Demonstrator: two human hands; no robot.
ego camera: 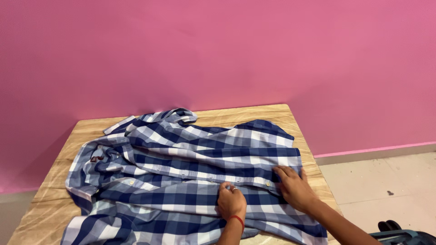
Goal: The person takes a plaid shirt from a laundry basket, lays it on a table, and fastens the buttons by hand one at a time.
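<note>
— Shirt (181, 177), blue and white checked, lay spread over most of the wooden table (272, 113), didn't it?

— Yes, long axis left to right, collar toward the left edge, hem toward the right, button strip running along the middle.

— And the hands?

— Left hand (231, 202), red thread at the wrist, curled, fingertips pinching the strip. Right hand (294, 187) lay flat, fingers released and spread, pressing cloth near the right edge.

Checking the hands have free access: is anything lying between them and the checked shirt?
Nothing visible. The left hand and the right hand both rest directly on the shirt, at its button strip, spread over the wooden table.
</note>
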